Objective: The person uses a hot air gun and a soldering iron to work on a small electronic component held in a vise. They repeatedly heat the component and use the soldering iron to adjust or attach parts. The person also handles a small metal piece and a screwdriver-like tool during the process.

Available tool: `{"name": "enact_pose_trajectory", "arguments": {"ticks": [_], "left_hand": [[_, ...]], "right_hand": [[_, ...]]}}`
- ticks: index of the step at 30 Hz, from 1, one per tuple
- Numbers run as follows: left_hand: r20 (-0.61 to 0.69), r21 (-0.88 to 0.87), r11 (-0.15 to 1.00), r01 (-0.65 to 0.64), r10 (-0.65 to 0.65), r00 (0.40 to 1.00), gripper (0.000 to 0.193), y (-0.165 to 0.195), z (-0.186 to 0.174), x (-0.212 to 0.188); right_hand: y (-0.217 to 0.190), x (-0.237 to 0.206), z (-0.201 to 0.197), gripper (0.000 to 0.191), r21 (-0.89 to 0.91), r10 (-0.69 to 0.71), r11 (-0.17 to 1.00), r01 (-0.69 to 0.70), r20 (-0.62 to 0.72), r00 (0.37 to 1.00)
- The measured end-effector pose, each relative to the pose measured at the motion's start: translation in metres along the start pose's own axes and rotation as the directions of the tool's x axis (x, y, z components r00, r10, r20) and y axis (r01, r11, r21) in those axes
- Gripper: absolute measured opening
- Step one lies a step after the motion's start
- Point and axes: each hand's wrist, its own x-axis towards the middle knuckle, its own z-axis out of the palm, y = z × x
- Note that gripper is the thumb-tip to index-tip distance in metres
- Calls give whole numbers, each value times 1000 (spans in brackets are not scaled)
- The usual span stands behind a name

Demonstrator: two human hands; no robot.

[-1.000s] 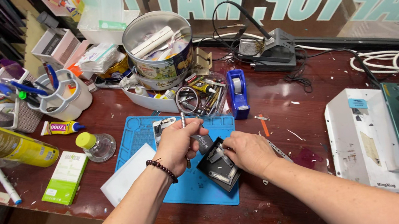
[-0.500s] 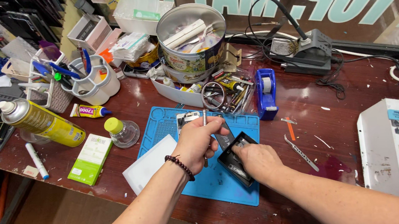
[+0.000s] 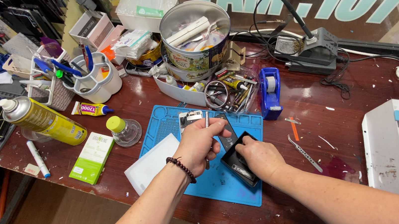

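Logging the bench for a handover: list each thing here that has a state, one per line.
left hand: gripping a screwdriver, upright
right hand: pressing on the opened phone
phone: open, flat on the blue mat
spray can: lying down
round tin: open, full
tweezers: lying free

Bright, even light from above, and the whole bench reads clearly. Soft, short shadows sit under the left hand and right hand on the blue mat. There's sheen on the dark red benchtop at the far right, and glints on the round metal tin and the yellow spray can. Focus is sharp at centre. Wide-lens stretch bends the forearms near the bottom edge, and the near-left floor goes dim and soft.
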Motion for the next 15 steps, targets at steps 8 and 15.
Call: {"name": "enact_pose_trajectory", "arguments": {"ticks": [8, 15], "left_hand": [[13, -26, 999, 30, -30, 999, 16, -8, 2, -3], [-20, 0, 999, 36, -36, 999, 16, -8, -3, -3]], "right_hand": [[-2, 5, 7, 15, -61, 14, 998, -13, 4, 1000], [18, 13, -20, 17, 355, 83, 930, -93, 43, 996]]}}
